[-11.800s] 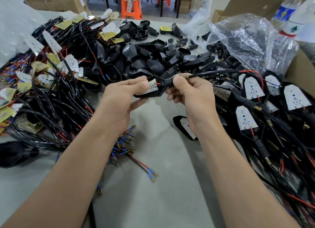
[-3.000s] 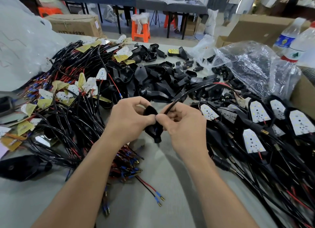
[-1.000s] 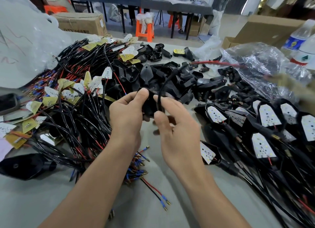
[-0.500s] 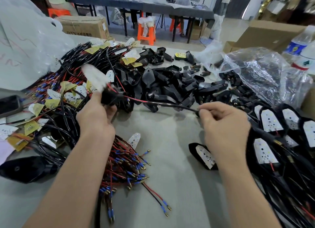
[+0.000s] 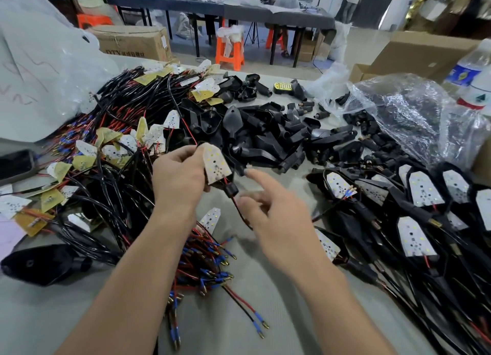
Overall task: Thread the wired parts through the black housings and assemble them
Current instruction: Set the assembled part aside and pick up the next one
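Two hands now meet over the middle of the grey worktop (image 5: 39,314); half a second earlier they were spread apart, the right pinching a taut wire. The left hand (image 5: 178,176) grips a white LED board (image 5: 215,163), shield-shaped, matte and dotted with small emitters, its fingers curled round the edge. Red and black leads hang from the board through a small black collar (image 5: 231,189). The right hand (image 5: 279,221), motion-blurred, has its fingers loosely extended just beside those leads, holding nothing discernible. Glossy moulded black housings (image 5: 265,139) lie heaped behind. Tangled wired boards (image 5: 111,152) lie left, assembled units (image 5: 425,190) right. A cardboard box (image 5: 132,42) bears "DTY"; the remaining print is unreadable.
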A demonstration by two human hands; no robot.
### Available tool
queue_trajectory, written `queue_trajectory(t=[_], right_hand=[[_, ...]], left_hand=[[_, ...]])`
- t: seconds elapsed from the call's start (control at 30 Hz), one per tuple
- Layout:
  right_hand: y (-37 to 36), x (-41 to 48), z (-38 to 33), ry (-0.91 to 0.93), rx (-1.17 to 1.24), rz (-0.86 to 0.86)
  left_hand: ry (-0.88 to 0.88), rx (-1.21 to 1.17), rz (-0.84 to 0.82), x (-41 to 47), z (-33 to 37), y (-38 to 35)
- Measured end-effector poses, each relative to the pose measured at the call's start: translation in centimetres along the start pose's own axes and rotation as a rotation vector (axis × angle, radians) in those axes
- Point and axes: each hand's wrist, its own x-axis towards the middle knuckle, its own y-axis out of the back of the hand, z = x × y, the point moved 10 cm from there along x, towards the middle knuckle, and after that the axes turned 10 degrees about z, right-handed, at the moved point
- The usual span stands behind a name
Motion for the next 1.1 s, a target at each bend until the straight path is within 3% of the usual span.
queue_trajectory(t=[0.13, 0.4, 0.5, 0.6, 0.73, 0.83, 0.9, 1.0, 1.1], right_hand=[[-0.5, 0.4, 1.1, -0.042, 0.099, 0.012], [-2.5, 0.2, 1.7, -0.175, 0.332, -0.164], [-2.1, 0.4, 2.0, -0.167, 0.292, -0.103], [-1.7, 0.4, 2.1, -0.166, 0.264, -0.056], [-1.1, 0.6, 1.9, -0.156, 0.233, -0.017], [-0.3, 0.8, 1.7, -0.115, 0.168, 0.026], [-0.1, 0.7, 1.5, -0.093, 0.132, 0.033], [0.1, 0.7, 1.6, -0.098, 0.132, 0.05], [0.3, 0.7, 1.6, -0.094, 0.155, 0.067]], left_hand=[[0.054, 0.056, -0.132, -0.9, -0.7, -1.3], [0.071, 0.045, -0.132, -0.9, -1.0, -1.5], [0.071, -0.025, -0.287, -1.5, -0.4, -2.8], [-0.087, 0.061, -0.416, -2.1, 0.7, -3.7], [-0.079, -0.006, -0.247, -1.1, 0.9, -2.1], [-0.055, -0.008, -0.304, -1.0, 0.8, -2.5], [-0.111, 0.044, -0.329, -1.2, 1.0, -2.7], [-0.141, 0.018, -0.191, -0.3, 1.0, -1.5], [-0.314, 0.134, -0.069, 0.4, 1.9, -0.1]])
